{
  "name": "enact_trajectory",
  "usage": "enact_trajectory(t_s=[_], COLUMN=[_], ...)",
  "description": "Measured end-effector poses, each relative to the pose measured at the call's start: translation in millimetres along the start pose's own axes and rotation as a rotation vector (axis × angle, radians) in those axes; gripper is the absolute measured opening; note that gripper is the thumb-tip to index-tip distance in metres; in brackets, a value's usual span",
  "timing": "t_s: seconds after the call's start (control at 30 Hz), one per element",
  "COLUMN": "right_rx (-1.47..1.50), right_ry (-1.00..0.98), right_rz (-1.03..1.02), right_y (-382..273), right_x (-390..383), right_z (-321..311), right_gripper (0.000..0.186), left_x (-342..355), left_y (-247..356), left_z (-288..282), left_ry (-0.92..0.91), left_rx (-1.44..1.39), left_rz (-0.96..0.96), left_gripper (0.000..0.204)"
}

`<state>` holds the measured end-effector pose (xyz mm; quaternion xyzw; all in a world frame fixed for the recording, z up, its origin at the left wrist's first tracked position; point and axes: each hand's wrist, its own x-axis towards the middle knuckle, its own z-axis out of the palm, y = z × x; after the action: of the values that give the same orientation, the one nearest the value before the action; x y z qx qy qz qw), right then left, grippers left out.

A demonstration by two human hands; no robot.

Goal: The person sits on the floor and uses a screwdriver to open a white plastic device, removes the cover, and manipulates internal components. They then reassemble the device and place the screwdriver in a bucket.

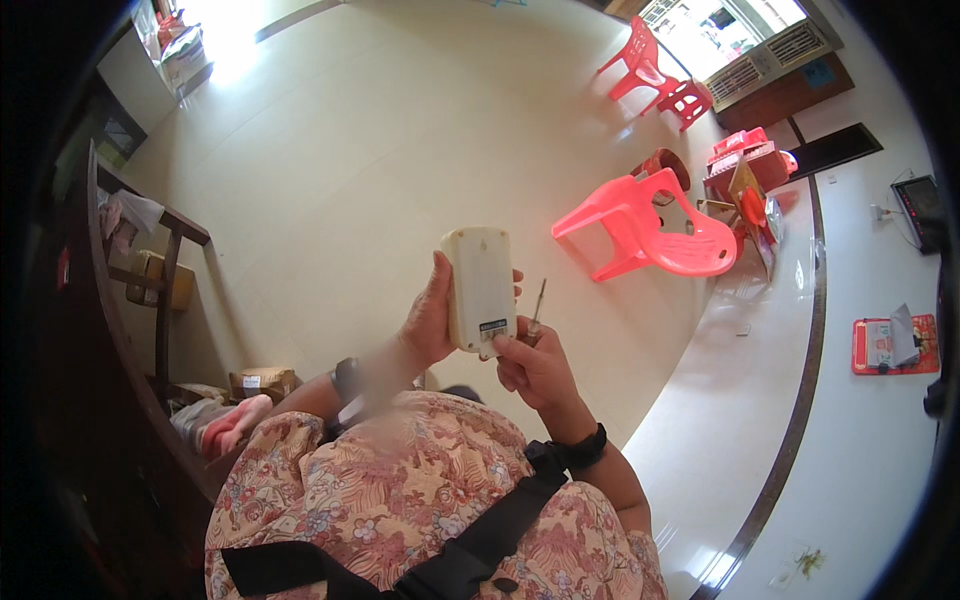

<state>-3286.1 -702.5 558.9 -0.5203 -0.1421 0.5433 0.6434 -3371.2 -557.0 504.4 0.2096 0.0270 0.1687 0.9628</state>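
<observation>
A cream, flat, boxy plastic device (484, 275) with rounded edges is held up in front of my chest, its back facing me. Small screw holes sit near its corners, and a dark-edged label is at its lower end. My left hand (428, 318) grips it, thumb along the left side and fingertips showing past the right edge. My right hand (541, 370) is closed around a small screwdriver (541, 299), whose thin shaft points up and away beside the device. The right thumb presses on the device near the label. The device's front is hidden.
A pink plastic chair (645, 228) lies on the pale tiled floor (340, 190) to the right. Red chairs (650, 75) stand farther back. Dark wooden furniture (120, 330) runs along my left, with boxes and cloth by it. A red tray (895, 345) is at the right.
</observation>
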Motion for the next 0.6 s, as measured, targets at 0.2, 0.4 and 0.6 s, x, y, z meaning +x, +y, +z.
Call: enact_trajectory(t_s=[0.2, 0.4, 0.6], right_rx=[0.096, -0.02, -0.036], right_ry=[0.033, -0.011, -0.219], right_rz=[-0.041, 0.115, 0.186], right_y=[-2.2, -14.9, -47.0], right_x=[12.3, 42.9, 103.2], right_z=[-32.0, -22.1, -15.5], right_gripper=[0.024, 0.017, 0.028], left_x=[-16.4, -25.1, -18.0], left_y=[2.0, 17.9, 51.1], left_z=[-8.7, -3.0, -0.5], left_ry=[0.017, 0.261, 0.407], left_rx=[0.457, 0.535, 0.475], left_rz=[0.003, -0.147, -0.106], left_gripper=[0.05, 0.039, 0.037])
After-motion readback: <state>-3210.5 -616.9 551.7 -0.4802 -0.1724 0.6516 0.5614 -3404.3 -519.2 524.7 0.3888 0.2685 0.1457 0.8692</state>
